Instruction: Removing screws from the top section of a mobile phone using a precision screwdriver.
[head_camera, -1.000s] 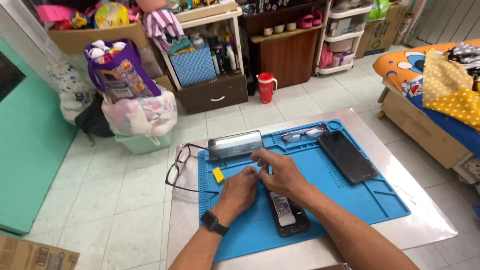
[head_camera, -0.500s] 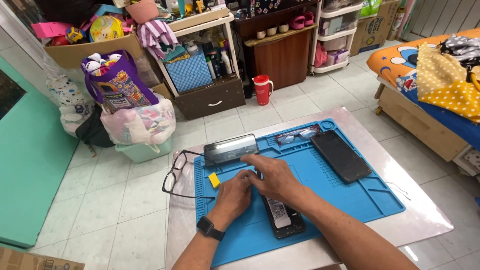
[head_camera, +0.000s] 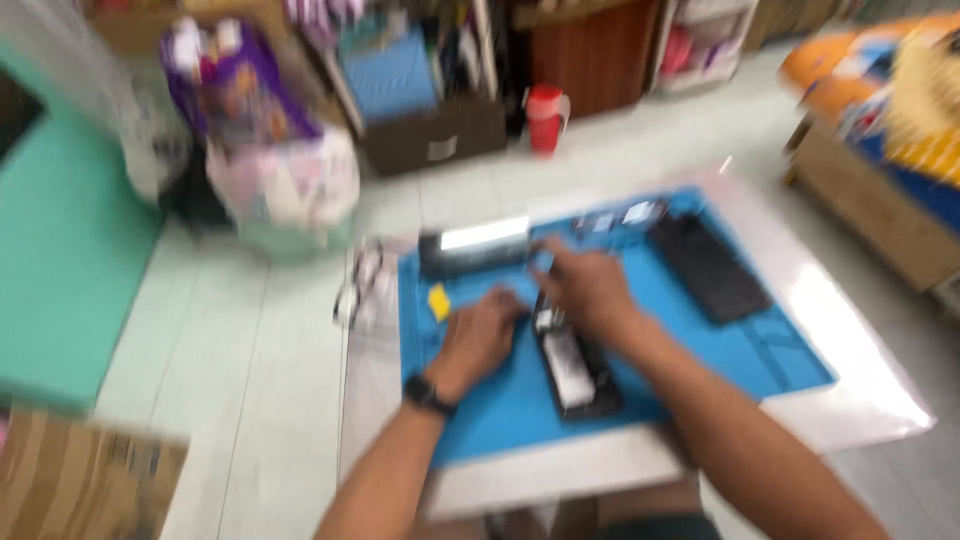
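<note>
Camera's swung, all blurry now; left hand (head_camera: 482, 335) and right hand (head_camera: 590, 290) stay over the opened phone (head_camera: 575, 365) on the blue mat (head_camera: 740, 350), grip can't tell.

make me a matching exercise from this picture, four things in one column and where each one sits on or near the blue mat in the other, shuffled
Things:
1. yellow piece
2. large dark slab
3. opened phone
4. glasses

Places:
A. on the blue mat, far right part
B. off the mat, by its left edge
C. on the mat, just beyond the left hand
D. under the right hand, reaching back toward the person

Pairs: 1-C, 2-A, 3-D, 4-B
</note>
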